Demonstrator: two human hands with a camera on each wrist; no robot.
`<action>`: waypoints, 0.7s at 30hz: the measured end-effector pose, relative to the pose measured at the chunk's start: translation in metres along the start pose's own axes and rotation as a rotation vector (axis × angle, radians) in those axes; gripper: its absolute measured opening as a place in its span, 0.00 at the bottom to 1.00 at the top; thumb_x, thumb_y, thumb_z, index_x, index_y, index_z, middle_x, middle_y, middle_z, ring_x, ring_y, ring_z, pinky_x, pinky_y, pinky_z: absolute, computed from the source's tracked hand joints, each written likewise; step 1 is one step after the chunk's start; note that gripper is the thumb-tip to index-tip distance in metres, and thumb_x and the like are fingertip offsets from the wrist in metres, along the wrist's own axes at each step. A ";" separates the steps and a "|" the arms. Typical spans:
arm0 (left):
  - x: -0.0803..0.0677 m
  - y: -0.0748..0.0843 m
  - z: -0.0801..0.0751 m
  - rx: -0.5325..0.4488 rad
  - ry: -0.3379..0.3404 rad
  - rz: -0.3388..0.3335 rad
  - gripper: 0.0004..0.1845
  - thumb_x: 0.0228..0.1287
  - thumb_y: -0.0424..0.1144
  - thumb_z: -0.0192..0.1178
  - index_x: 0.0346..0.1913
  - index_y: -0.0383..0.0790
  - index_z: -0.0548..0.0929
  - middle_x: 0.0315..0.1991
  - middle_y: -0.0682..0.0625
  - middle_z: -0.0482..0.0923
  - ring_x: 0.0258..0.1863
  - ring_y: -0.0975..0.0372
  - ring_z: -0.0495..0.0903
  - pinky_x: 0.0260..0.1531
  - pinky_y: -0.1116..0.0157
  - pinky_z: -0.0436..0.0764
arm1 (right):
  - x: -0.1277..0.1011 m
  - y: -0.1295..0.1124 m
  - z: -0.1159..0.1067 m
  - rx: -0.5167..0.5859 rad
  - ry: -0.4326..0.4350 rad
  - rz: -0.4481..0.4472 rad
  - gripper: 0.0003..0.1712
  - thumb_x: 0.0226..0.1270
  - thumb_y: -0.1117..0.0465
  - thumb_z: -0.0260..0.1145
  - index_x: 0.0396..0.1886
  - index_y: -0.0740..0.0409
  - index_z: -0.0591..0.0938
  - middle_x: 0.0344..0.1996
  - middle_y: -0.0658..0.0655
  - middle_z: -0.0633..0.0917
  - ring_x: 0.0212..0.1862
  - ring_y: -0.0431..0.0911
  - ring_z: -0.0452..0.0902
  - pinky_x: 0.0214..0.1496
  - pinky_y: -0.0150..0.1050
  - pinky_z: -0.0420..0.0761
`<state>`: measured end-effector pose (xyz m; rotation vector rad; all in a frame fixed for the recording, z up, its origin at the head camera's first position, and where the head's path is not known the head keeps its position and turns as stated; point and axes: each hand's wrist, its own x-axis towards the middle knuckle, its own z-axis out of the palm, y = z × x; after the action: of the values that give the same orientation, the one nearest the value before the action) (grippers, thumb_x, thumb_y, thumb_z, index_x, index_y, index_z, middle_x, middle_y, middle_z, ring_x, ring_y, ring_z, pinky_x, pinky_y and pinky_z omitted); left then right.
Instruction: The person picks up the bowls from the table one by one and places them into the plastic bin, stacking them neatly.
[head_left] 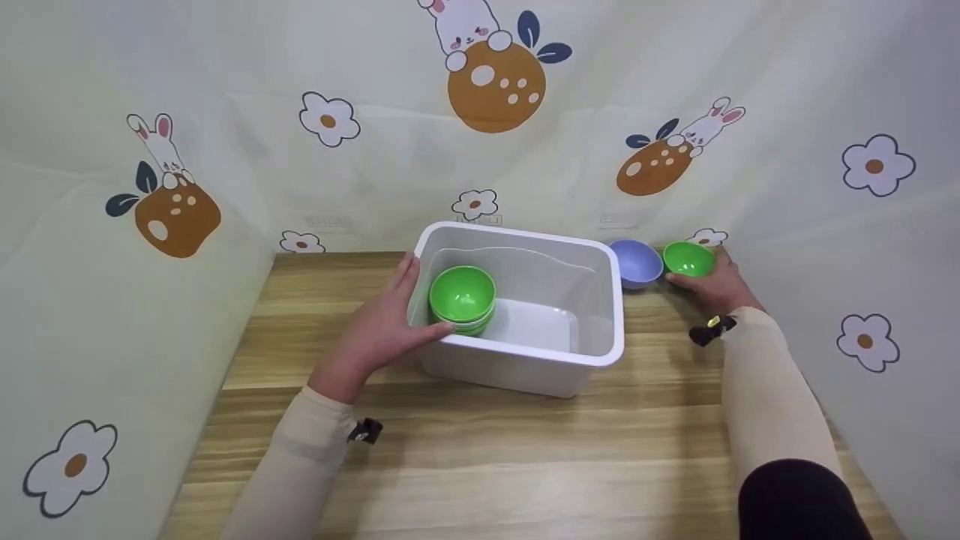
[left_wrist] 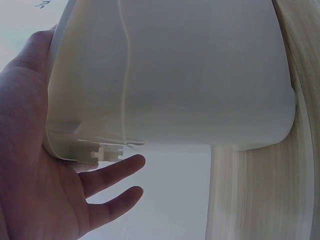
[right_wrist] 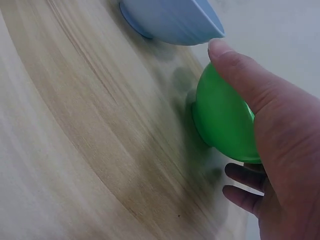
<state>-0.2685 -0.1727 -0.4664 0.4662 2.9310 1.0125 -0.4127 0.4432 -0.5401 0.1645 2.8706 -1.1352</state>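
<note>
A white plastic bin (head_left: 600, 300) stands in the middle of the wooden table (head_left: 525, 465). Inside it, at the left end, sits a stack of green bowls (head_left: 462, 295). My left hand (head_left: 409, 304) holds the bin's left wall, thumb hooked over the rim and fingers flat on the outside; in the left wrist view the palm (left_wrist: 45, 175) lies against the bin (left_wrist: 175, 75). Right of the bin, my right hand (head_left: 709, 283) grips a single green bowl (head_left: 688, 259), with the thumb (right_wrist: 240, 75) across its side (right_wrist: 220, 120). A lilac bowl (head_left: 636, 262) (right_wrist: 170, 20) stands just to its left.
A curtain printed with rabbits and flowers (head_left: 495, 90) closes in the table at the back and on both sides. Bare wood stretches in front of the bin to the near edge. The single bowls sit close to the back right corner.
</note>
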 end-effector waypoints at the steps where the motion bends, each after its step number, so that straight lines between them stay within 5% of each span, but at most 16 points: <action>1: 0.000 0.000 0.000 -0.001 0.000 0.001 0.74 0.57 0.83 0.68 0.92 0.44 0.45 0.92 0.47 0.37 0.84 0.36 0.58 0.75 0.31 0.68 | 0.001 0.000 0.001 -0.006 0.004 -0.005 0.74 0.68 0.37 0.81 0.88 0.71 0.44 0.78 0.82 0.59 0.79 0.75 0.59 0.83 0.72 0.59; 11: 0.000 0.001 0.000 0.001 0.001 -0.003 0.74 0.56 0.84 0.67 0.92 0.44 0.45 0.92 0.50 0.36 0.85 0.38 0.57 0.76 0.32 0.67 | -0.007 -0.012 0.006 -0.036 0.056 -0.026 0.68 0.68 0.38 0.80 0.85 0.72 0.51 0.76 0.79 0.64 0.75 0.72 0.63 0.82 0.70 0.62; 21: -0.001 0.000 0.000 -0.023 0.011 0.021 0.70 0.62 0.72 0.74 0.92 0.42 0.45 0.92 0.48 0.36 0.85 0.38 0.57 0.77 0.34 0.67 | 0.009 0.009 0.021 -0.119 0.097 0.053 0.77 0.66 0.33 0.77 0.85 0.77 0.40 0.76 0.85 0.57 0.75 0.76 0.62 0.79 0.71 0.65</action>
<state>-0.2675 -0.1725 -0.4666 0.4936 2.9261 1.0537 -0.4204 0.4362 -0.5617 0.2961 2.9885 -0.9711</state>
